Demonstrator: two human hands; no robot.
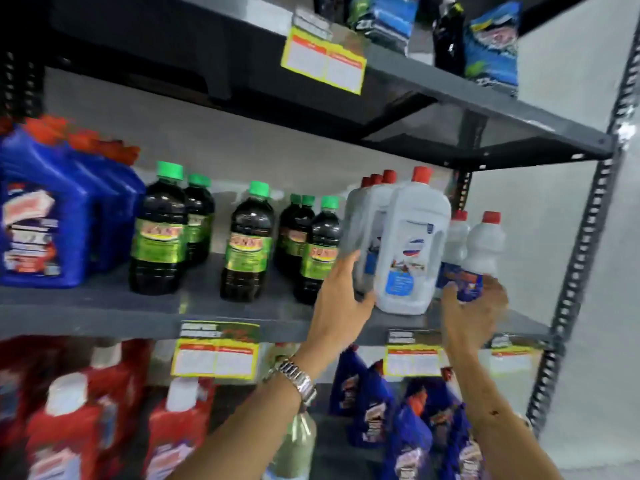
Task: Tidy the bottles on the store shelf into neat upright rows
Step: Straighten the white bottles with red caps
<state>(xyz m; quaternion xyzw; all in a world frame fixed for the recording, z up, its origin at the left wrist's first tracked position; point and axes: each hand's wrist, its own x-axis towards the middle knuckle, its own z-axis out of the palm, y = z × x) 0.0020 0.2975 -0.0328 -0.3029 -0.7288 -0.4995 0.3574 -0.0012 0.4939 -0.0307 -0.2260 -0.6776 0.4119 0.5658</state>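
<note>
On the middle shelf [104, 306] stand several large white jugs with red caps; the front one [412, 251] is upright near the shelf's edge. My left hand [341, 299] grips the left side of a white jug [360, 233] just behind it. To the right stand small white bottles with red caps and blue labels; my right hand [471, 313] is closed around the base of the front small bottle [479, 254]. Several dark bottles with green caps [247, 244] stand loosely spaced in the shelf's middle.
Blue jugs with red caps [45, 216] fill the shelf's left end. Red jugs [69, 427] and blue bottles [408, 427] sit on the shelf below. Price tags [214, 351] hang from the edge. A perforated metal upright [581, 258] bounds the right side; bags lie on the top shelf.
</note>
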